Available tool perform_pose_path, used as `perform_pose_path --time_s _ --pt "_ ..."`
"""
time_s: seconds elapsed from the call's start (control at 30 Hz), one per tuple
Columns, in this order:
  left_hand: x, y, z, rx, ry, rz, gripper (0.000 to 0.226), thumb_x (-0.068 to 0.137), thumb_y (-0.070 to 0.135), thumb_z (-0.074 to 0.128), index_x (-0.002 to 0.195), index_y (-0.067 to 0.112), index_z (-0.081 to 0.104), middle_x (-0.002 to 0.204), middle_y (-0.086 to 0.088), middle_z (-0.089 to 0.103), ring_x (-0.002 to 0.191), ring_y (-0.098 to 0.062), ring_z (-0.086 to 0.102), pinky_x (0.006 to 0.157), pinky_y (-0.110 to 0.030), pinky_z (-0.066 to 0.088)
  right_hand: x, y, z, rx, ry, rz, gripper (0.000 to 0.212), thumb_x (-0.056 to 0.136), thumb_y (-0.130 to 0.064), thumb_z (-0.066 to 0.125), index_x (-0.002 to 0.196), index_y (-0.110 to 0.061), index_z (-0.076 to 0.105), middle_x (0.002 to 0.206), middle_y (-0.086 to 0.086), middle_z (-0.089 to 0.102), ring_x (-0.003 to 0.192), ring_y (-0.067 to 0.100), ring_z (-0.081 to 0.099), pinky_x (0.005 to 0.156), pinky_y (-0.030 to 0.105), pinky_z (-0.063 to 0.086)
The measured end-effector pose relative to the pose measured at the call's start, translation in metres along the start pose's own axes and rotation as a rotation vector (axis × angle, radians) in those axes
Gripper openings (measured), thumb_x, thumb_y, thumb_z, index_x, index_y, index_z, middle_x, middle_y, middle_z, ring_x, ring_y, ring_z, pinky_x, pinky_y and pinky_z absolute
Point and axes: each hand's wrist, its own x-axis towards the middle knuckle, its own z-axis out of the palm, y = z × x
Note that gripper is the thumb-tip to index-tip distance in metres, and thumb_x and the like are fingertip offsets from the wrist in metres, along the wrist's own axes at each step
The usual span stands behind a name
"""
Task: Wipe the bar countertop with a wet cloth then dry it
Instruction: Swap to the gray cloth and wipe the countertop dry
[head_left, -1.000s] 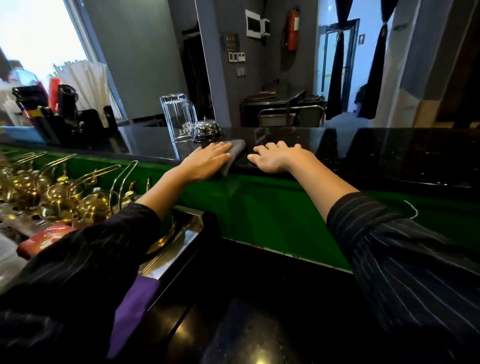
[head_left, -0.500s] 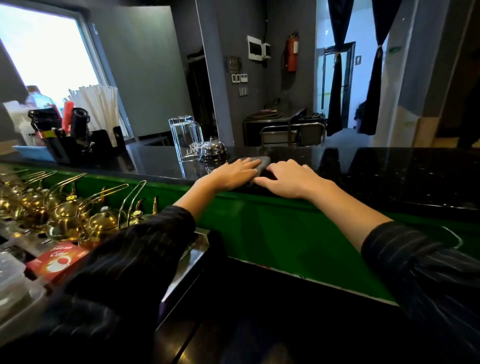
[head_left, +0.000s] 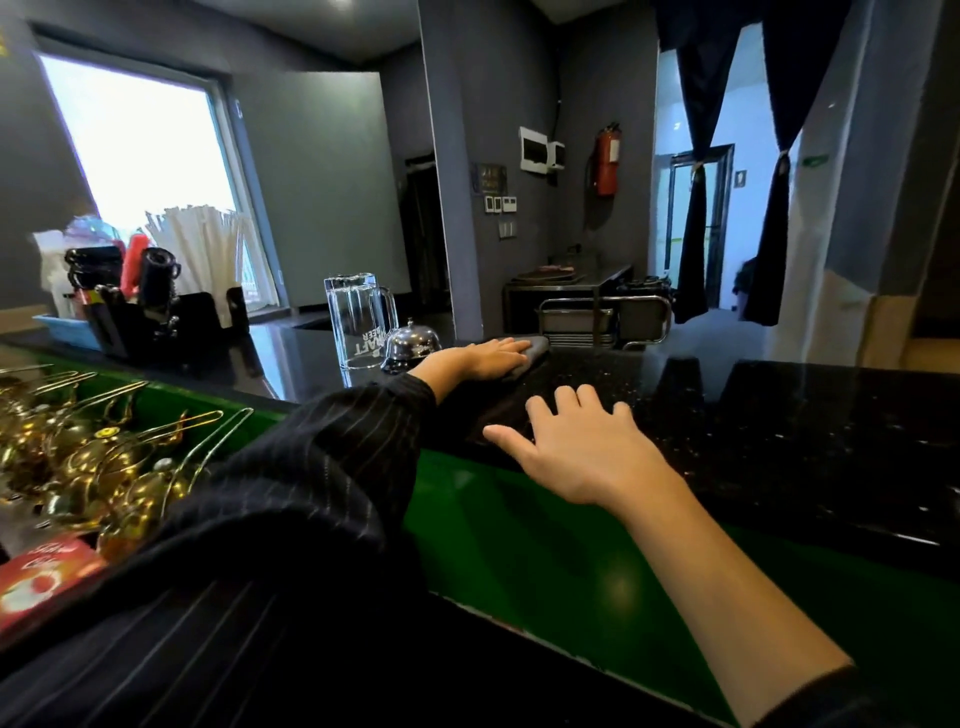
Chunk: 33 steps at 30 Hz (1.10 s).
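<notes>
We see a glossy black speckled table in a grey room. Our left hand presses flat on the grey cloth beside the bell and glass mug; our right hand rests with fingers spread near the front edge, bare table stretching rightward.

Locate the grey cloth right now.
The folded grey cloth lies on the black speckled countertop under the left hand, just right of the chrome service bell.

The room is dim; a blown-out window at far left supplies daylight. The polished bench shows glints. Near-left teapots blur, and the edges bow.
</notes>
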Motion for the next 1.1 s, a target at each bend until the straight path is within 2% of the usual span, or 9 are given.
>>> perform_pose_path --time_s 0.2,0.3,0.4,0.53,0.63,0.77,0.83,0.93,1.1 --pt "-0.004 0.002 0.002 -0.023 -0.009 0.103 0.053 0.102 0.034 0.024 0.151 0.02 0.009 0.16 -0.005 0.007 0.148 -0.023 0.005 0.12 -0.047 0.002 -0.008 -0.002 -0.001 -0.009 0.089 -0.019 0.076 0.091 -0.069 0.016 0.136 -0.015 0.045 0.14 0.014 0.046 0.132 0.032 0.036 0.106 0.057 0.031" --pt "-0.031 -0.006 0.008 -0.031 -0.007 0.201 0.053 0.102 0.034 0.024 0.151 0.021 0.007 0.16 -0.001 0.005 0.147 -0.017 0.002 0.12 -0.047 0.001 -0.015 0.001 -0.002 -0.004 0.21 -0.065 0.069 0.093 -0.066 0.024 0.123 -0.014 0.057 0.126 0.01 0.057 0.121 0.03 0.048 0.098 0.048 0.039" --pt "-0.042 -0.01 0.009 -0.044 -0.024 0.155 0.054 0.102 0.034 0.023 0.151 0.021 0.005 0.16 -0.001 0.002 0.147 -0.016 -0.001 0.118 -0.04 -0.002 -0.024 0.017 -0.006 0.032 0.221 -0.074 0.064 0.093 -0.065 0.029 0.122 -0.016 0.059 0.123 0.005 0.06 0.12 0.028 0.049 0.098 0.045 0.039" --pt "-0.012 0.018 -0.003 0.005 -0.028 0.028 0.055 0.101 0.034 0.024 0.151 0.019 0.008 0.161 -0.005 0.004 0.148 -0.023 0.003 0.118 -0.045 0.001 -0.035 0.026 -0.008 0.001 0.194 -0.046 0.065 0.093 -0.065 0.024 0.127 -0.019 0.055 0.129 0.006 0.057 0.124 0.031 0.045 0.103 0.05 0.037" --pt "0.009 0.05 -0.001 0.033 0.006 0.025 0.054 0.099 0.034 0.027 0.151 0.023 0.014 0.16 -0.005 0.012 0.147 -0.025 0.011 0.116 -0.053 0.006 -0.037 0.018 -0.007 0.032 0.294 -0.029 0.047 0.094 -0.052 0.033 0.107 -0.016 0.06 0.113 0.007 0.062 0.109 0.031 0.053 0.09 0.047 0.041" --pt "-0.014 0.077 0.008 0.033 -0.053 0.233 0.056 0.099 0.038 0.026 0.151 0.024 0.009 0.16 -0.004 0.008 0.148 -0.022 0.006 0.118 -0.052 0.003 -0.04 0.021 -0.006 0.091 0.54 0.019 0.029 0.08 -0.03 0.04 0.069 -0.014 0.061 0.074 0.006 0.068 0.071 0.029 0.063 0.069 0.039 0.043" --pt "-0.037 0.066 0.012 -0.007 -0.044 0.304 0.054 0.1 0.038 0.025 0.151 0.023 0.01 0.16 -0.002 0.008 0.147 -0.018 0.005 0.119 -0.048 0.001 -0.043 0.022 -0.008 0.172 0.53 0.069 0.023 0.08 -0.025 0.044 0.073 -0.011 0.062 0.078 0.007 0.068 0.074 0.029 0.063 0.073 0.039 0.043" --pt "-0.07 0.028 0.013 -0.046 0.0 0.261 0.051 0.103 0.029 0.026 0.151 0.02 0.013 0.16 -0.001 0.009 0.147 -0.015 0.006 0.119 -0.041 0.003 -0.047 0.028 -0.012 0.214 0.479 0.101 0.019 0.085 -0.023 0.047 0.08 -0.011 0.062 0.087 0.006 0.066 0.085 0.029 0.062 0.08 0.039 0.043" --pt "-0.092 0.005 0.015 -0.011 0.102 0.105 0.05 0.102 0.03 0.027 0.15 0.02 0.017 0.16 -0.002 0.012 0.147 -0.016 0.009 0.118 -0.041 0.006 -0.069 0.049 -0.01 -0.063 0.297 0.16 0.048 0.097 -0.049 0.031 0.111 -0.016 0.062 0.115 0.008 0.065 0.113 0.03 0.055 0.103 0.052 0.034"
